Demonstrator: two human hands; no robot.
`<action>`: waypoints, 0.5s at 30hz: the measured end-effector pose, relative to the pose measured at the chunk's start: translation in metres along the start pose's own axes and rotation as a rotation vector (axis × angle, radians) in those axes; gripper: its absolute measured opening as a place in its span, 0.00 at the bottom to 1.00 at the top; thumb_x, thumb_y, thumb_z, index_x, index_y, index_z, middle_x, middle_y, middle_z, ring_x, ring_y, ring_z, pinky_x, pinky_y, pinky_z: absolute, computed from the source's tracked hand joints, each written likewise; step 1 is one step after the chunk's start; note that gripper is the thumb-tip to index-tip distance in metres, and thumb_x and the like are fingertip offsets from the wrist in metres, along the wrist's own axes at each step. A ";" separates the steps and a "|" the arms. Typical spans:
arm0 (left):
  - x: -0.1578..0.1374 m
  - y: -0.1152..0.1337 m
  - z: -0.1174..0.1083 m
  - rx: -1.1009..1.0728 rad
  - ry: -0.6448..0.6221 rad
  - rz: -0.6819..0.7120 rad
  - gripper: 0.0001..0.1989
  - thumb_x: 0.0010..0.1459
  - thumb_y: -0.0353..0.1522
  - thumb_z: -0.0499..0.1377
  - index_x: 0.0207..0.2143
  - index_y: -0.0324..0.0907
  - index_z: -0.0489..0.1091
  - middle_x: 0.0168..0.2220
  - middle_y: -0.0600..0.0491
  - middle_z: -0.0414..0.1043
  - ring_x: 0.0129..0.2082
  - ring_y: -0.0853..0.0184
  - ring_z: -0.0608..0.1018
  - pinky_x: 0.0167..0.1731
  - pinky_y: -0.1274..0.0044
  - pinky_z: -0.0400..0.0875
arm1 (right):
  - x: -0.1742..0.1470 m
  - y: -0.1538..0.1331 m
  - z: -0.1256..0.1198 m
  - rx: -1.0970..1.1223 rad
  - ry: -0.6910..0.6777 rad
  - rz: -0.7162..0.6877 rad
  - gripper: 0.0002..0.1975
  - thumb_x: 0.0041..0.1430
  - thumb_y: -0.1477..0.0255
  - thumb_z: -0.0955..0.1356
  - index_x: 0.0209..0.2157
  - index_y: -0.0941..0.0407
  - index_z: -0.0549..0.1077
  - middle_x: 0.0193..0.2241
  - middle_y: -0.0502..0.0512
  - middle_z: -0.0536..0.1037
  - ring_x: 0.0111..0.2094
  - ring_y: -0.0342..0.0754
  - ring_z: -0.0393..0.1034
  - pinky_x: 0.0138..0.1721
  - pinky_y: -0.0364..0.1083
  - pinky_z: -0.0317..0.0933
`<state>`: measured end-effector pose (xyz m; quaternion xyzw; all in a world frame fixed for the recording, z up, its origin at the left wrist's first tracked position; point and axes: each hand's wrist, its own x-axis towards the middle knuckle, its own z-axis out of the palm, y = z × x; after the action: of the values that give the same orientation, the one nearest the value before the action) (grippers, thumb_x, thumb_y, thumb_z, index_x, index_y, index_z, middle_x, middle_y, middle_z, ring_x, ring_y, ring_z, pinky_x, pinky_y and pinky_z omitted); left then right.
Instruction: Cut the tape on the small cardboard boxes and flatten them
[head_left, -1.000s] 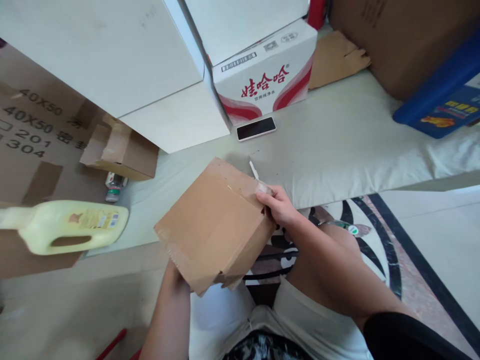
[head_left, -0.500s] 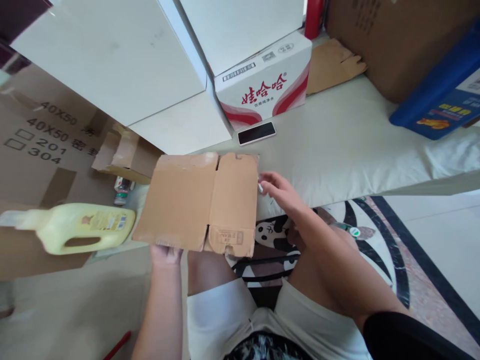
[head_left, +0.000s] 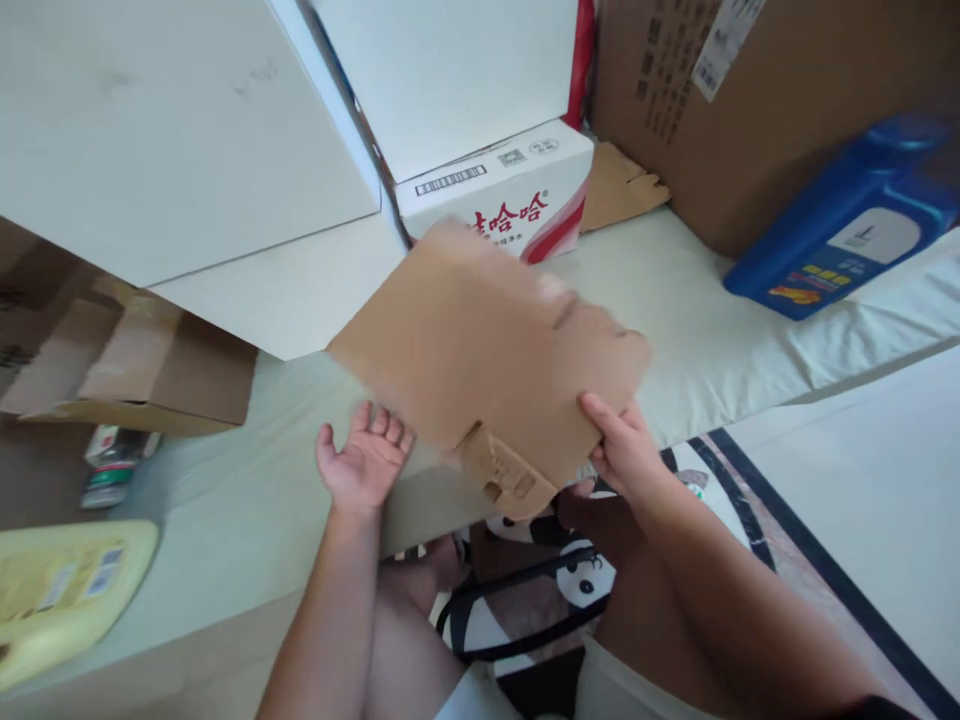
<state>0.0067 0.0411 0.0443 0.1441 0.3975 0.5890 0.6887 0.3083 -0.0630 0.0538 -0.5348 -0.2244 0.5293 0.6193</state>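
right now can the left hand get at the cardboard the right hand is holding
Probably yes: the left hand is open and empty, its fingers close to the cardboard, with nothing visible between.

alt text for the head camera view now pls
A person's right hand grips an edge of an opened-out cardboard piece, while the left hand, palm up, is open near its other side. Behind it, a white box with red lettering stands on a pale cloth; a blue bottle is at right, a pale yellow bottle at lower left.
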 end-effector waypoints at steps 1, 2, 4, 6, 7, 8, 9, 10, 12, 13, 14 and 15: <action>0.002 0.000 -0.002 -0.019 -0.008 -0.077 0.27 0.60 0.54 0.50 0.35 0.43 0.77 0.30 0.48 0.81 0.29 0.62 0.81 0.38 0.65 0.79 | -0.003 -0.006 -0.007 -0.009 0.109 -0.043 0.25 0.45 0.49 0.77 0.33 0.54 0.71 0.19 0.46 0.72 0.15 0.40 0.61 0.14 0.41 0.56; 0.004 0.000 -0.004 -0.040 -0.024 -0.110 0.27 0.60 0.53 0.49 0.34 0.43 0.77 0.29 0.48 0.80 0.27 0.62 0.81 0.38 0.65 0.79 | -0.006 -0.013 -0.016 -0.036 0.204 -0.088 0.25 0.44 0.50 0.78 0.33 0.54 0.71 0.19 0.46 0.72 0.14 0.40 0.61 0.13 0.41 0.57; 0.007 0.001 -0.003 -0.074 -0.063 -0.115 0.25 0.59 0.51 0.50 0.33 0.43 0.76 0.27 0.49 0.79 0.26 0.62 0.80 0.37 0.64 0.79 | -0.016 -0.030 -0.040 -0.139 0.344 -0.184 0.25 0.41 0.53 0.80 0.32 0.54 0.71 0.18 0.44 0.72 0.12 0.40 0.61 0.10 0.40 0.56; 0.010 0.002 0.001 -0.085 -0.096 -0.150 0.23 0.59 0.50 0.51 0.32 0.42 0.76 0.26 0.48 0.78 0.25 0.62 0.81 0.36 0.65 0.80 | -0.024 -0.048 -0.066 -0.295 0.458 -0.317 0.22 0.43 0.55 0.79 0.31 0.53 0.72 0.18 0.44 0.73 0.13 0.42 0.63 0.11 0.41 0.59; 0.011 0.002 0.003 -0.080 -0.112 -0.180 0.23 0.58 0.49 0.52 0.31 0.41 0.76 0.26 0.47 0.78 0.25 0.60 0.81 0.35 0.65 0.80 | -0.026 -0.058 -0.078 -0.383 0.513 -0.395 0.19 0.46 0.57 0.78 0.30 0.53 0.72 0.18 0.44 0.73 0.13 0.42 0.63 0.11 0.42 0.59; 0.012 0.002 0.005 -0.077 -0.126 -0.206 0.22 0.58 0.48 0.53 0.31 0.40 0.76 0.26 0.47 0.78 0.26 0.60 0.82 0.35 0.65 0.80 | -0.025 -0.069 -0.088 -0.495 0.557 -0.441 0.16 0.49 0.59 0.77 0.28 0.53 0.72 0.17 0.44 0.72 0.14 0.43 0.64 0.12 0.43 0.60; 0.012 0.002 0.007 -0.078 -0.138 -0.222 0.21 0.57 0.47 0.54 0.31 0.39 0.76 0.27 0.46 0.78 0.26 0.59 0.82 0.35 0.66 0.79 | -0.022 -0.081 -0.095 -0.608 0.619 -0.464 0.13 0.53 0.60 0.75 0.26 0.52 0.72 0.17 0.45 0.71 0.14 0.44 0.64 0.13 0.44 0.60; 0.012 0.002 0.008 -0.089 -0.146 -0.223 0.21 0.56 0.47 0.55 0.31 0.39 0.76 0.27 0.46 0.78 0.26 0.59 0.82 0.34 0.66 0.79 | -0.014 -0.094 -0.098 -0.708 0.676 -0.468 0.12 0.56 0.61 0.73 0.25 0.51 0.72 0.17 0.46 0.71 0.16 0.45 0.65 0.15 0.45 0.60; 0.009 0.003 0.008 -0.127 -0.158 -0.197 0.20 0.56 0.46 0.56 0.32 0.39 0.76 0.27 0.47 0.78 0.26 0.60 0.82 0.35 0.67 0.79 | 0.012 -0.122 -0.093 -0.827 0.763 -0.447 0.12 0.59 0.64 0.71 0.24 0.52 0.72 0.18 0.48 0.71 0.19 0.46 0.67 0.18 0.46 0.61; 0.007 0.005 0.007 -0.145 -0.164 -0.181 0.19 0.56 0.46 0.56 0.32 0.39 0.76 0.27 0.48 0.78 0.26 0.61 0.81 0.35 0.67 0.79 | 0.030 -0.136 -0.086 -0.819 0.766 -0.438 0.10 0.58 0.66 0.72 0.25 0.53 0.72 0.19 0.49 0.71 0.20 0.45 0.67 0.20 0.46 0.62; 0.005 0.007 0.006 -0.157 -0.171 -0.166 0.19 0.56 0.46 0.56 0.32 0.39 0.76 0.27 0.48 0.77 0.26 0.61 0.81 0.35 0.67 0.79 | 0.049 -0.149 -0.077 -0.797 0.757 -0.442 0.09 0.57 0.70 0.72 0.25 0.53 0.71 0.19 0.48 0.70 0.20 0.44 0.66 0.22 0.46 0.62; 0.004 0.009 0.005 -0.163 -0.176 -0.152 0.19 0.55 0.46 0.57 0.32 0.40 0.76 0.27 0.49 0.77 0.26 0.62 0.81 0.35 0.67 0.79 | 0.069 -0.161 -0.067 -0.782 0.705 -0.420 0.10 0.57 0.71 0.72 0.24 0.54 0.71 0.19 0.48 0.70 0.21 0.43 0.67 0.25 0.46 0.65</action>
<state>0.0044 0.0484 0.0523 0.1082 0.2959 0.5504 0.7731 0.4548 -0.0084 0.1573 -0.8127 -0.2846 0.0618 0.5047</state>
